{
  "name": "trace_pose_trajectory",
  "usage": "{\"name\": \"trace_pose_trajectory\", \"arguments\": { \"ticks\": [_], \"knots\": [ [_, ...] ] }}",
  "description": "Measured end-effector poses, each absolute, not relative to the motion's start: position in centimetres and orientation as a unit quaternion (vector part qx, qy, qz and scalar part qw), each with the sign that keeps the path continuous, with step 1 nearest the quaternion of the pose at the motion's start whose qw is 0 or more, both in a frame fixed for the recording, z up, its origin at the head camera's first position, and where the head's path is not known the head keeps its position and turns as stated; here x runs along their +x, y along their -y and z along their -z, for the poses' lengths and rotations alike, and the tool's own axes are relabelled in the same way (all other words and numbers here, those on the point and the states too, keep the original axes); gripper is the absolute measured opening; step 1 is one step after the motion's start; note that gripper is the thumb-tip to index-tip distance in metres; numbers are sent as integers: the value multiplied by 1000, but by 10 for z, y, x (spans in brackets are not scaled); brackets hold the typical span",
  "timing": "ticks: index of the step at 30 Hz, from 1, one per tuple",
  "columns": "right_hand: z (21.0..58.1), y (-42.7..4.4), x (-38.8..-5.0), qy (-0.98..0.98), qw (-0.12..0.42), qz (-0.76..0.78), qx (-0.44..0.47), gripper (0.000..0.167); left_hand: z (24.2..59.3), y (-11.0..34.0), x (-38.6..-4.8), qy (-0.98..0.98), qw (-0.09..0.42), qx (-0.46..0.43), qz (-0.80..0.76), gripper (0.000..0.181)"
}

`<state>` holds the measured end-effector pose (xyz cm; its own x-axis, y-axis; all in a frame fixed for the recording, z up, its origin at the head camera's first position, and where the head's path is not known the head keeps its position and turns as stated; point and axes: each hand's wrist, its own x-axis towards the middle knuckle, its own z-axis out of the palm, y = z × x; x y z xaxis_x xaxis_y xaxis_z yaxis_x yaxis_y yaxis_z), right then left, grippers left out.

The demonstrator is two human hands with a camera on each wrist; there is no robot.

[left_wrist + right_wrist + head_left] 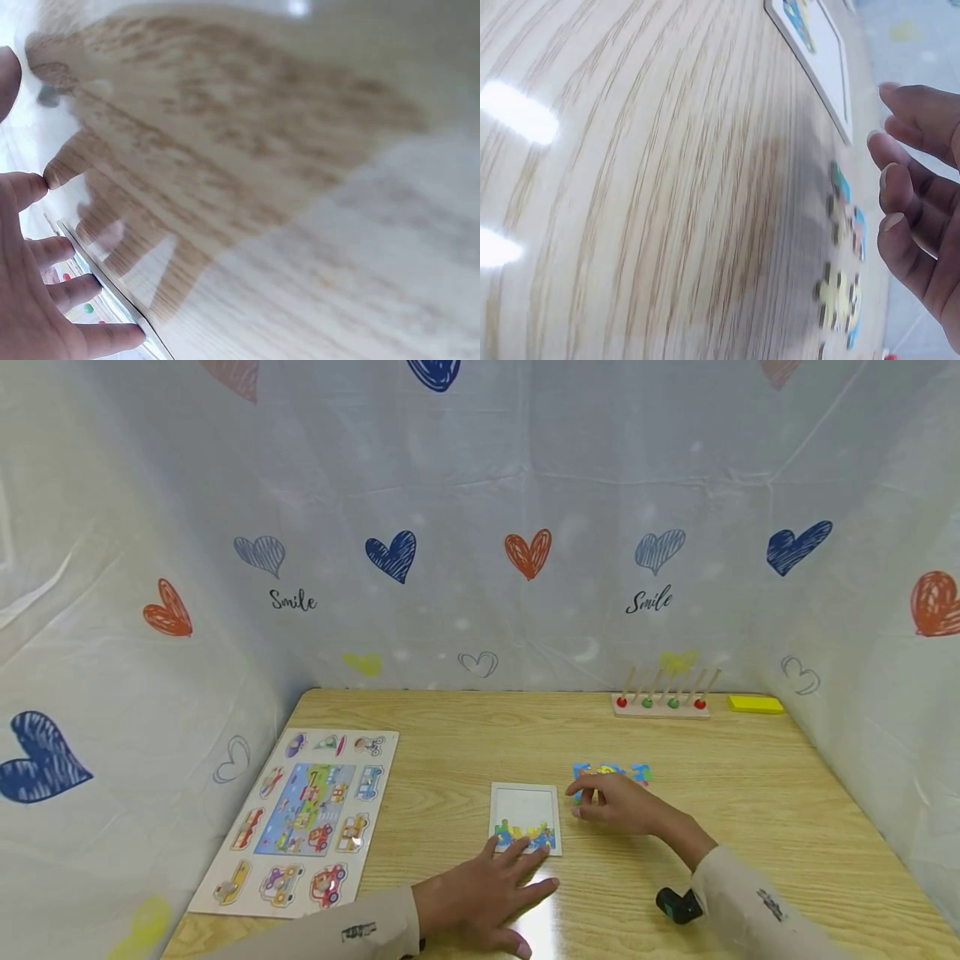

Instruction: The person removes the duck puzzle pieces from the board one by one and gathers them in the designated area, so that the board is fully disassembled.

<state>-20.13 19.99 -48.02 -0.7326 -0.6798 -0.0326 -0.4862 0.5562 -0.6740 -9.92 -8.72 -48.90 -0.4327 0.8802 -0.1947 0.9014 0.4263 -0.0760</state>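
We had a heart-print curtain (465, 468) around a wood-grain table (450, 727), a picture board (247, 902) on the left. Left hand (491, 893) was splayed, gripping nothing, fingertips at the near edge of the white tray (528, 806). Right hand (618, 802) was loosely bent, nothing visible in it, over the loose pieces (641, 771) just right of the tray. Set pieces (504, 835) lined the tray's near side. Risks, we judged: uneven left-hand pressure could slide the tray or unseat pieces; the right hand, blocking the view, could scatter loose ones. Only legible text: "Smile", twice, far curtain. No brands; sleeve patches (360, 932) unreadable.
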Motion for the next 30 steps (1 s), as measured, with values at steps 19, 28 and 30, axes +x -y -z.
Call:
{"name": "trace_pose_trajectory", "arguments": {
  "ticks": [19, 28, 30],
  "knots": [
    [487, -125, -212, -838, 203, 325, -388, 22, 489, 88, -101, -839, 67, 534, 79, 82],
    [485, -110, -212, -845, 235, 289, -384, 27, 489, 87, -101, -842, 90, 526, 79, 83],
    [485, -109, -212, -844, 240, 288, -383, 27, 489, 87, -101, -843, 87, 525, 83, 83]
  ]
}}
